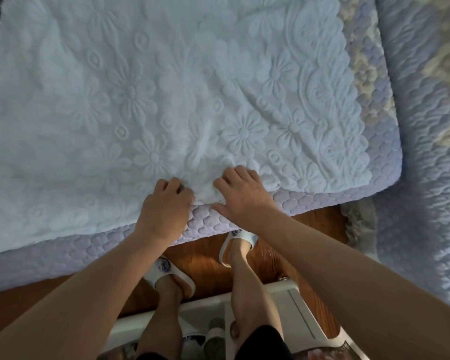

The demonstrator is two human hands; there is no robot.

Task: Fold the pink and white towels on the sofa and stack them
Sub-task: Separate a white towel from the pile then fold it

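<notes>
Dim, bluish daylight was recorded; white towel (pixel 166 87) detail was softened leftward, and wide-angle bending was noted beyond its right edge.

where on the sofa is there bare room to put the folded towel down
The white towel covers nearly the whole seat cushion. Bare strips remain: a narrow band past the towel's right edge, and the quilted front edge below the towel. It is crowded at the near edge, where the left hand and right hand bunch the towel. The neighbouring cushion on the right looks uncovered.
</notes>
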